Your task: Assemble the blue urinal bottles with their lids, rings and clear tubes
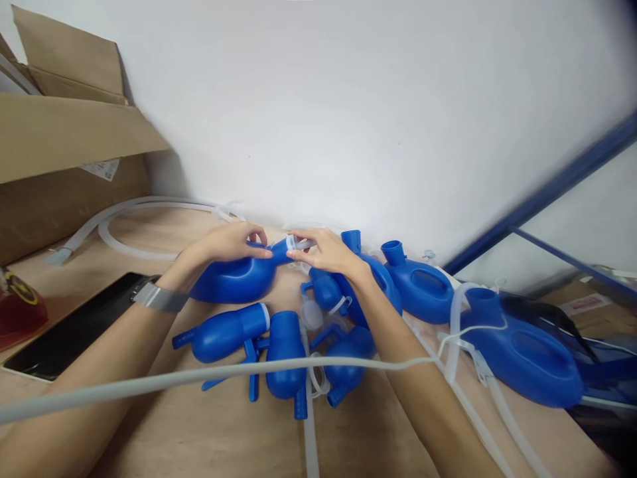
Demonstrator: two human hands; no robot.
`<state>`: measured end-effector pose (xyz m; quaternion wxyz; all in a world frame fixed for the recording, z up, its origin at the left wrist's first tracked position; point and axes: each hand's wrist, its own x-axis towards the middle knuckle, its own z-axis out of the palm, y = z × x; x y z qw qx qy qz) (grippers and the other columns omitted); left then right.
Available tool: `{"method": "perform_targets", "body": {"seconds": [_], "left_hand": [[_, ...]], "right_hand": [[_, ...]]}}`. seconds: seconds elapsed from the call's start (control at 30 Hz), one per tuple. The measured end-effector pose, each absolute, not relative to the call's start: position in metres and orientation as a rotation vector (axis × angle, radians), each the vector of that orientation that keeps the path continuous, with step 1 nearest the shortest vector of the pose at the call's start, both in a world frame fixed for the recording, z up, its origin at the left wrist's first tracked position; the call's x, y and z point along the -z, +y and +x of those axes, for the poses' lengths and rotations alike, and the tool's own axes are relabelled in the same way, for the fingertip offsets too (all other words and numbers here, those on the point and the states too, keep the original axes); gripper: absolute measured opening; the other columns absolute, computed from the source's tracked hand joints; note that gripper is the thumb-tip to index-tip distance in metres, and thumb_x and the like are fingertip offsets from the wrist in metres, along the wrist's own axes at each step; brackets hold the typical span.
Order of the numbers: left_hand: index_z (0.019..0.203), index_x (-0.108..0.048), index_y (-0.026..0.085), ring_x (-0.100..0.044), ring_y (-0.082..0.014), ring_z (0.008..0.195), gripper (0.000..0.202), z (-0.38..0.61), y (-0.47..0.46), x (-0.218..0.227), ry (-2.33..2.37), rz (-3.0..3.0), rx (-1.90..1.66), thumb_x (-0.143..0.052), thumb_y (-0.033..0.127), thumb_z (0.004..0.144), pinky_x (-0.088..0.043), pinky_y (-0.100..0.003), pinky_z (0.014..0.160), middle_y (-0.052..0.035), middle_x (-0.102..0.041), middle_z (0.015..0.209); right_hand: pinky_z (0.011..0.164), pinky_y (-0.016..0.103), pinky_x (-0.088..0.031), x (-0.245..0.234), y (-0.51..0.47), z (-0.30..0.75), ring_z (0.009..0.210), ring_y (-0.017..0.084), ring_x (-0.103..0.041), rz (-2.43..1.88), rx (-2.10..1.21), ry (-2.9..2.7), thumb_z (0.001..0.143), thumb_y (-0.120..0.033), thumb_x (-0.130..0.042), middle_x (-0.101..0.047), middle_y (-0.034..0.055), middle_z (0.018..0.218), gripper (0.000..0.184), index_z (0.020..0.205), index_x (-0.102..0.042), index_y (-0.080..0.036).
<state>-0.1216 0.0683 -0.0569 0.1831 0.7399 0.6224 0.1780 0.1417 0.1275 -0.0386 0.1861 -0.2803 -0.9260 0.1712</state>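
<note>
A blue plastic urinal bottle (233,280) lies on its side on the wooden table, its neck pointing right. My left hand (233,240) grips it near the handle and neck, thumb along the top. At its mouth sits a white ring-like cap (291,243), which my right hand (328,249) pinches between thumb and fingers; part of it is hidden. Below lie several blue bulb-shaped spouted pieces, among them one with a white rim (229,332) and one standing neck up (285,352). More blue bottles (423,292) stand to the right of my right hand.
A cardboard box (64,199) stands at the left, with a coiled clear tube (139,252) beside it. A black flat device (74,325) lies near my left forearm. A pale cable (199,375) crosses the front. A white wall (323,119) and blue rail (547,189) bound the back and right.
</note>
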Motion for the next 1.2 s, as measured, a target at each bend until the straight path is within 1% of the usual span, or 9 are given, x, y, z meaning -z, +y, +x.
{"method": "perform_targets", "body": {"seconds": [0.23, 0.33, 0.63, 0.83, 0.93, 1.03, 1.2], "left_hand": [[0.110, -0.074, 0.024, -0.070, -0.0314, 0.106, 0.067, -0.122, 0.068, 0.057, 1.774, 2.079, -0.491, -0.064, 0.079, 0.073, -0.050, -0.037, 0.091, -0.0076, -0.079, 0.115], [0.108, -0.074, 0.025, -0.070, -0.0312, 0.106, 0.065, -0.122, 0.069, 0.058, 1.775, 2.082, -0.498, -0.064, 0.079, 0.073, -0.050, -0.037, 0.091, -0.0066, -0.078, 0.115], [0.107, -0.075, 0.026, -0.071, -0.0300, 0.102, 0.065, -0.122, 0.069, 0.059, 1.776, 2.086, -0.499, -0.063, 0.080, 0.073, -0.050, -0.036, 0.087, -0.0061, -0.079, 0.111], [0.107, -0.076, 0.026, -0.070, -0.0305, 0.105, 0.064, -0.121, 0.068, 0.055, 1.770, 2.102, -0.479, -0.063, 0.079, 0.075, -0.049, -0.035, 0.087, -0.0068, -0.079, 0.113], [0.106, -0.076, 0.025, -0.070, -0.0300, 0.104, 0.063, -0.121, 0.067, 0.055, 1.766, 2.102, -0.476, -0.063, 0.079, 0.075, -0.049, -0.035, 0.087, -0.0069, -0.079, 0.113], [0.106, -0.076, 0.025, -0.070, -0.0304, 0.102, 0.065, -0.121, 0.067, 0.054, 1.769, 2.100, -0.479, -0.063, 0.080, 0.075, -0.049, -0.036, 0.086, -0.0072, -0.079, 0.109], [0.106, -0.076, 0.025, -0.071, -0.0298, 0.101, 0.064, -0.121, 0.067, 0.054, 1.761, 2.103, -0.489, -0.064, 0.080, 0.075, -0.050, -0.035, 0.085, -0.0064, -0.080, 0.108]], "right_hand": [[0.095, 0.035, -0.057, 0.035, 0.126, 0.140, 0.112, 0.027, -0.078, -0.839, -0.457, -2.639, 0.095, -0.045, -0.077, -0.079, 0.0094, 0.133, 0.053, 0.141, -0.072, -0.020], [0.095, 0.034, -0.057, 0.035, 0.124, 0.140, 0.112, 0.027, -0.078, -0.866, -0.447, -2.631, 0.096, -0.046, -0.076, -0.079, 0.0081, 0.134, 0.051, 0.140, -0.072, -0.022], [0.095, 0.033, -0.055, 0.034, 0.121, 0.136, 0.117, 0.027, -0.075, -0.942, -0.316, -2.659, 0.099, -0.055, -0.069, -0.079, 0.0086, 0.131, 0.050, 0.138, -0.072, -0.023], [0.093, 0.034, -0.054, 0.028, 0.118, 0.134, 0.114, 0.028, -0.076, -0.988, -0.312, -2.684, 0.100, -0.057, -0.067, -0.081, 0.0075, 0.127, 0.048, 0.134, -0.074, -0.024], [0.093, 0.036, -0.053, 0.025, 0.117, 0.133, 0.111, 0.030, -0.076, -1.003, -0.293, -2.713, 0.101, -0.059, -0.064, -0.081, 0.0082, 0.127, 0.048, 0.133, -0.075, -0.025], [0.092, 0.037, -0.053, 0.023, 0.116, 0.132, 0.113, 0.032, -0.075, -1.009, -0.264, -2.742, 0.103, -0.061, -0.060, -0.081, 0.0091, 0.125, 0.050, 0.133, -0.075, -0.025], [0.088, 0.036, -0.051, 0.021, 0.116, 0.131, 0.109, 0.031, -0.076, -0.978, -0.279, -2.781, 0.107, -0.061, -0.051, -0.083, 0.0093, 0.118, 0.050, 0.127, -0.077, -0.023]]}}
